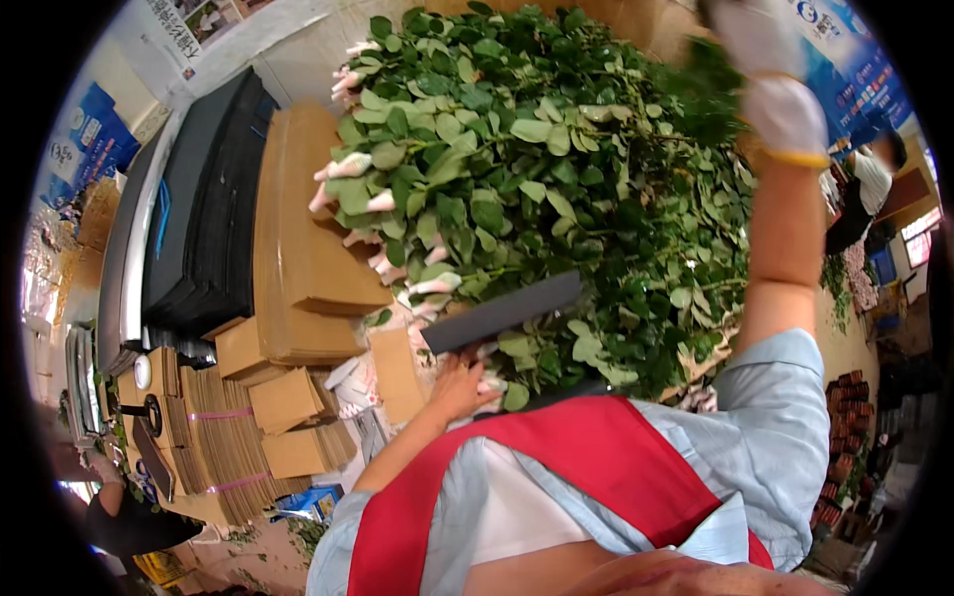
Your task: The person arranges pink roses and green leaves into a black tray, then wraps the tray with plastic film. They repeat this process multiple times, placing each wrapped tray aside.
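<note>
A large heap of leafy cut-flower stems (pixel 596 189) lies in front of me, with flower heads in pale pink-and-white sleeves (pixel 348 167) along its left side. My bare left hand (pixel 459 387) is low at the near left edge, fingers stretched out against a few sleeved heads (pixel 488 383). Just above it, a dark grey strip (pixel 507 310) lies slantwise across the leaves. My right hand (pixel 760 45), in a white glove with a yellow cuff, is raised at the far right. Motion smears its fingers; blurred green foliage (pixel 704 81) is beside it.
Left of the heap stand cardboard sheets (pixel 288 228) and a stack of black boards (pixel 204 209). Bundled flat cartons (pixel 214 432) lie nearer. One person (pixel 870 189) is at the far right; another person's dark sleeve (pixel 129 521) shows at lower left.
</note>
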### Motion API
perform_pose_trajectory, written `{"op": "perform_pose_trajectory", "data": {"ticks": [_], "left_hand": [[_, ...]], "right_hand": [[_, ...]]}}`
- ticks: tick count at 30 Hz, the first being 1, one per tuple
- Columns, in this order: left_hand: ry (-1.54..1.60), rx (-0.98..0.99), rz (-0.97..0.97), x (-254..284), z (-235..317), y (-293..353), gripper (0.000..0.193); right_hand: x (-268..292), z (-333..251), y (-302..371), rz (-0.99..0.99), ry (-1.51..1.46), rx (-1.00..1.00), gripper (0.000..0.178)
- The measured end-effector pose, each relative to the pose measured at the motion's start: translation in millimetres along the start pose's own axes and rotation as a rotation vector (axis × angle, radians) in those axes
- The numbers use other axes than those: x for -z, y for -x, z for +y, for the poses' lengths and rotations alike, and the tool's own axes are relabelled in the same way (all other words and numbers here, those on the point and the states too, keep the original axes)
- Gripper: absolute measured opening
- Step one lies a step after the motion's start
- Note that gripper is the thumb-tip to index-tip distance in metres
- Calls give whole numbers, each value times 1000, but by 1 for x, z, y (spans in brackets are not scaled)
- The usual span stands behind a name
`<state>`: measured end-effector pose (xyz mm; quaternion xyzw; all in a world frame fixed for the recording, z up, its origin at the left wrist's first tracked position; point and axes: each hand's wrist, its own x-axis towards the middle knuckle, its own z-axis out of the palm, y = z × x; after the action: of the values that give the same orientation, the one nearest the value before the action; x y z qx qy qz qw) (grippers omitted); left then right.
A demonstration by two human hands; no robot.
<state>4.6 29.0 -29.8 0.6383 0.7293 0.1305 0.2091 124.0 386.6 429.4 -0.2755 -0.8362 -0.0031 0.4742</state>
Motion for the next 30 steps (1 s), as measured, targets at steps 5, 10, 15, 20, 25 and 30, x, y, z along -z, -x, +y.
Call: {"op": "perform_pose_trajectory", "data": {"ticks": [5, 10, 15, 20, 25, 30], "left_hand": [[-11, -116, 80, 6, 3, -24, 61], [512, 80, 218, -51, -51, -31, 40], [258, -72, 460, -24, -11, -22, 50], [207, -45, 417, -25, -8, -28, 59], [160, 171, 258, -23, -5, -14, 55], [616, 203, 391, 11, 7, -5, 36]], "right_hand": [[112, 40, 125, -443, 223, 323, 24], [19, -3, 269, -1111, 107, 311, 39], [-37, -71, 264, -1191, -491, 528, 45], [-128, -66, 338, -1547, -214, 770, 31], [-114, -40, 298, -1449, -601, 639, 18], [-142, 1, 404, -1425, -514, 457, 36]]}}
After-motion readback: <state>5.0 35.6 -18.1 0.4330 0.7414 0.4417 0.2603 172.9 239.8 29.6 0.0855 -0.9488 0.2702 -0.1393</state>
